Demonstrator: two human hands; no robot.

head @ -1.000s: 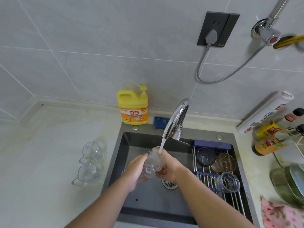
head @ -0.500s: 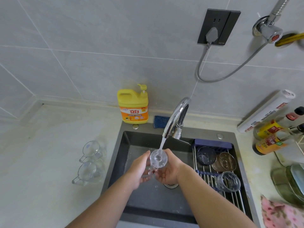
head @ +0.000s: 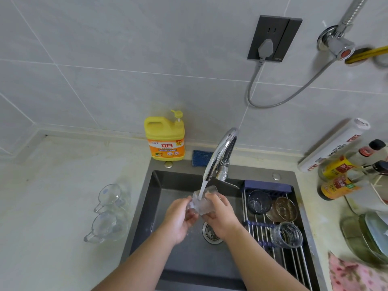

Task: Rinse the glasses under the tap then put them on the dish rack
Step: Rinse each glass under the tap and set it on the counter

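— Glass point(head: 202, 201) clear as the water, that's what I've got under the tap point(head: 220, 156). Both of my hands are closed around it, right below the spout, with the stream landing on it.

— Which hand has the better hold?

— My left hand point(head: 180, 219) cups the lower end on the side away from the dish rack point(head: 281, 257); my right hand point(head: 220, 217) wraps the rack side, fingers over the top. The glass seems tilted, its long axis running up toward the spout, though the splash blurs which end is the mouth.

— So where does it go next?

— To the right of the tap. The rack spans that side of the sink point(head: 159, 198), and my right hand sits between the glass and it, so I judge that hand should carry it over. 3 glasses are on the rack already.

— And the rest?

— 2 handled glasses point(head: 109, 213) wait on the counter, left of the tap, well apart from my grip and nearer my left hand.
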